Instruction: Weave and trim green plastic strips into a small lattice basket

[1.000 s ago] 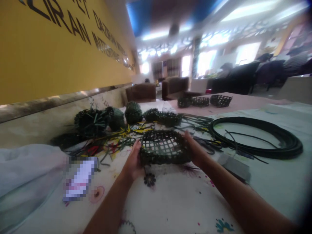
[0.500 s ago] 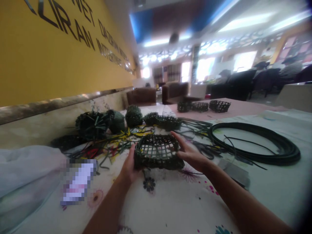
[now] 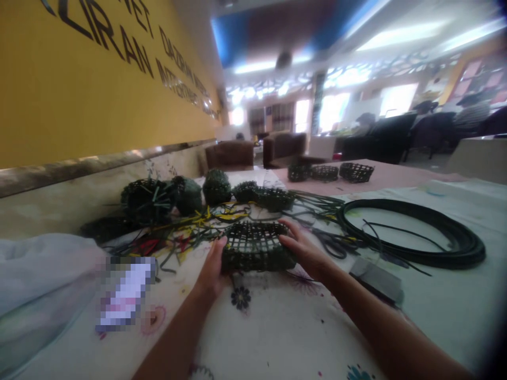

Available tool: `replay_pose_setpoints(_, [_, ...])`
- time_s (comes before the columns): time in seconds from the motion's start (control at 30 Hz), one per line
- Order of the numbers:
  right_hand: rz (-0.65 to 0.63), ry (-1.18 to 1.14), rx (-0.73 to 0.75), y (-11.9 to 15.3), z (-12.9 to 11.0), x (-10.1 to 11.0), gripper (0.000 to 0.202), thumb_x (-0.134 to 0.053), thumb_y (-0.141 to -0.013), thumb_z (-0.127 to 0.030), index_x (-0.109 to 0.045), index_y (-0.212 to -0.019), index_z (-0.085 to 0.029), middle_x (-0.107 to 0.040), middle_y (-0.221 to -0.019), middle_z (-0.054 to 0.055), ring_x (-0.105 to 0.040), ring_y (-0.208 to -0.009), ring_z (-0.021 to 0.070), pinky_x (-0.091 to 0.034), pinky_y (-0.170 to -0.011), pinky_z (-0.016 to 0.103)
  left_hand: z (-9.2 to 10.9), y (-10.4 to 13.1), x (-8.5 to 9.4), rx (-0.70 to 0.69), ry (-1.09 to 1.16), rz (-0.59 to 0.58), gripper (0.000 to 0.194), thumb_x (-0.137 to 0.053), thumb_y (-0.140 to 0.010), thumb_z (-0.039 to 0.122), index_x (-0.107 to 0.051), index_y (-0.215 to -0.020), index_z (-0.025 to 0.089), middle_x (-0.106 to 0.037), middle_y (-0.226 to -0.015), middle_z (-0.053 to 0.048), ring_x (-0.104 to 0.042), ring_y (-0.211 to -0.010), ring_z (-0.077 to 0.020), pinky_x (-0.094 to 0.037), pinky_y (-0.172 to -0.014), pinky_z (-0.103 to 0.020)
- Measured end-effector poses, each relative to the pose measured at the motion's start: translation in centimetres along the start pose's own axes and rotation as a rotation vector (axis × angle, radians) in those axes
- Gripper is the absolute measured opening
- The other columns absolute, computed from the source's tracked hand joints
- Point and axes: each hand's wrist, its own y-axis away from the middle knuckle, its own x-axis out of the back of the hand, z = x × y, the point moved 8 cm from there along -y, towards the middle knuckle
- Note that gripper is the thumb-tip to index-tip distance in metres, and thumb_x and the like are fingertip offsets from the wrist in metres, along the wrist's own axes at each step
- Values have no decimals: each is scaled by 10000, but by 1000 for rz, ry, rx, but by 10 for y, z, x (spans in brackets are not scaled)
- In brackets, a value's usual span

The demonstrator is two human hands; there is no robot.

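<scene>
A dark green woven basket (image 3: 257, 258) with an open lattice is held between my two hands, just over the flowered tablecloth (image 3: 277, 332). My left hand (image 3: 214, 269) grips its left end, thumb up along the side. At the right end, my right hand (image 3: 304, 250) has its thumb and fingers around the rim. Loose green and yellow strips (image 3: 202, 219) lie scattered behind the basket. The undersides of both hands' grips are hidden.
Several more woven baskets (image 3: 217, 187) stand in a row at the back left, others (image 3: 356, 172) on a pink cloth. To the right lies a coil of dark strip (image 3: 467, 248), near a grey block (image 3: 376, 279). A whitish plastic bag (image 3: 43, 279) lies left.
The basket has tipped slightly, showing less of its lattice inside. My left hand has moved a little right, and my right hand's fingers have shifted on the rim.
</scene>
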Motion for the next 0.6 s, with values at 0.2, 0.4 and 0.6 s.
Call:
replay_pose_setpoints(0.2, [134,446,297,1,-22,12,652,-536,-890,-596,-414,-1457,-301,-336,-1559,120,-517,-1271,319,-444,-1014,523,6,-1,4,-71,70,39,341,-634,-836,421,-592,-1100,210,-655,-1073,-53,-647,-907,-171,-579,-672,-265])
replay_pose_setpoints(0.4, [84,951,935,33,-57,-33,319,-639,-908,-334,-639,-1221,-271,-613,-1298,102,-519,-1257,277,-275,-1140,568,15,6,0,-175,-4,33,367,-650,-815,449,-572,-1112,247,-633,-1131,-38,-628,-902,-161,-563,-694,-257])
replay_pose_setpoints(0.6, [68,1098,1033,42,-48,-56,182,-635,-905,-240,-664,-1084,-229,-680,-1045,72,-615,-1040,240,-261,-1139,601,11,7,1,-168,6,66,407,-669,-793,444,-563,-1131,242,-616,-1095,-32,-607,-841,-142,-540,-671,-233])
